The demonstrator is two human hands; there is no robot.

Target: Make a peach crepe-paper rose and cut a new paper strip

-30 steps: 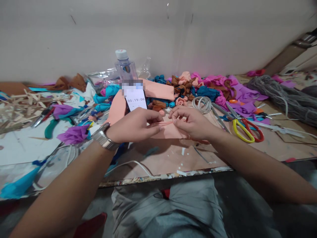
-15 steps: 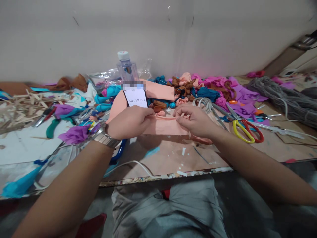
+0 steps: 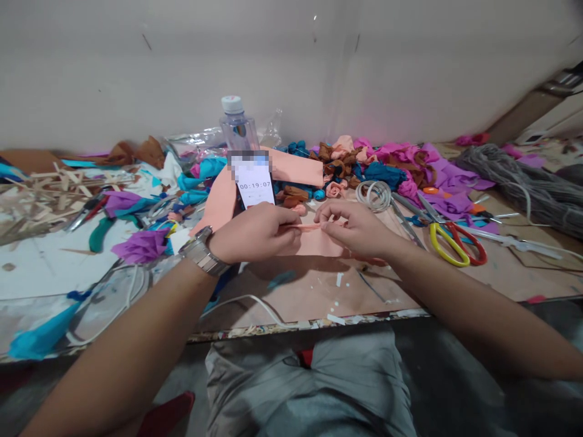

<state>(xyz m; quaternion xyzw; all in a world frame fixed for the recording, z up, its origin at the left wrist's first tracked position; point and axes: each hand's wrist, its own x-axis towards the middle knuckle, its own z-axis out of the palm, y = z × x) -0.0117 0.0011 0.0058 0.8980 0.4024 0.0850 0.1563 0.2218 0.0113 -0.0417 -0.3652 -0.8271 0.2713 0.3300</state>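
Note:
Between my hands a strip of peach crepe paper is stretched, its upper edge rolled or folded into a narrow band. My left hand, with a metal watch at the wrist, pinches the band's left end. The fingers of my right hand are closed on the band a short way to the right. The lower part of the strip hangs toward the table. Just behind my left hand a phone leans upright, showing a running timer. A longer peach paper piece lies around and behind the phone.
A clear bottle stands at the back. Crumpled paper flowers are heaped behind my hands. To the right lie scissors, a coil of cord and grey yarn. Wooden sticks and a purple flower are on the left.
Both hands have come slightly lower, and the left has shifted right, closer to the other. The paper's upper edge now looks more tightly rolled. The view has shifted a little.

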